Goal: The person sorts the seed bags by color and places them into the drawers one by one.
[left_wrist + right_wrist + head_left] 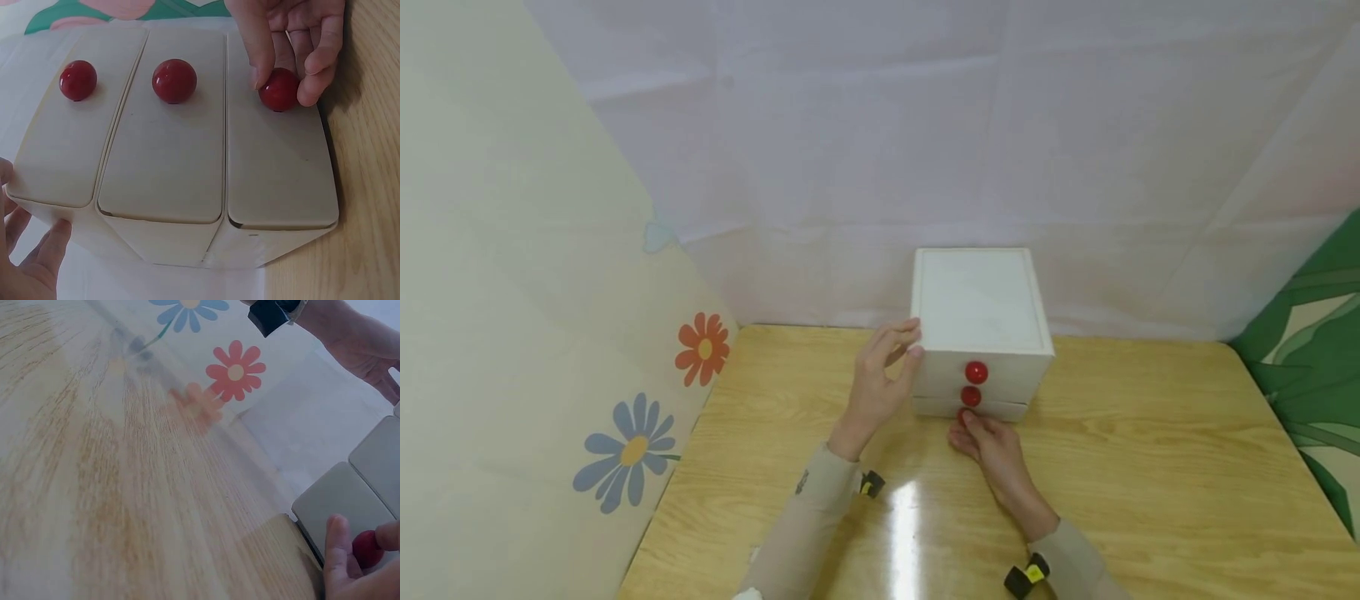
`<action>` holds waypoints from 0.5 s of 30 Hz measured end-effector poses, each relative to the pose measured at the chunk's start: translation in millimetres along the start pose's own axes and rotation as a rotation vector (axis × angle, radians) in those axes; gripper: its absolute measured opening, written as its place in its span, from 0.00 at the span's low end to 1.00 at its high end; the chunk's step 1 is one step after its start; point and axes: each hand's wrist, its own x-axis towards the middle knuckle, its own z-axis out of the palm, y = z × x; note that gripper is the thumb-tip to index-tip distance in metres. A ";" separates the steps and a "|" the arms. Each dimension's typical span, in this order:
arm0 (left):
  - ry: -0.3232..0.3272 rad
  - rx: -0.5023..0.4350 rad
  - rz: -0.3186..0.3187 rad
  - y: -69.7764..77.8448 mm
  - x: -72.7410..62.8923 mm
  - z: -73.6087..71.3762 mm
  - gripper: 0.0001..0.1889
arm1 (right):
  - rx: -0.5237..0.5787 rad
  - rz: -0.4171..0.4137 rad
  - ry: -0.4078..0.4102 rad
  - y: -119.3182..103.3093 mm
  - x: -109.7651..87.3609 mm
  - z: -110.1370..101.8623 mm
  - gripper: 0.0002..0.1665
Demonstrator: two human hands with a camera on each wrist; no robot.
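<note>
A small white chest of three drawers stands on the table, a round red knob on each drawer front. My right hand pinches the lowest knob between thumb and fingers. That lowest drawer has thin dark gaps at its edge in the left wrist view. Higher up are the middle knob and the top knob, both untouched. My left hand touches the chest's upper left side near the front corner, fingers extended along it.
The wooden table runs around the chest, with a pale cloth hanging behind. On the left stands a panel with a red flower and a blue flower. Green leaf print borders the right side.
</note>
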 end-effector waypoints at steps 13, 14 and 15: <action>-0.016 0.038 0.026 3.4 3.1 -1.2 0.12 | -0.036 -0.006 0.008 1.5 7.7 -2.6 0.24; -0.017 0.039 0.026 3.5 3.1 -1.3 0.13 | -0.031 -0.004 0.006 1.6 8.2 -2.6 0.24; -0.019 0.041 0.026 3.4 3.0 -1.3 0.13 | -0.026 -0.003 0.004 1.8 8.7 -2.7 0.24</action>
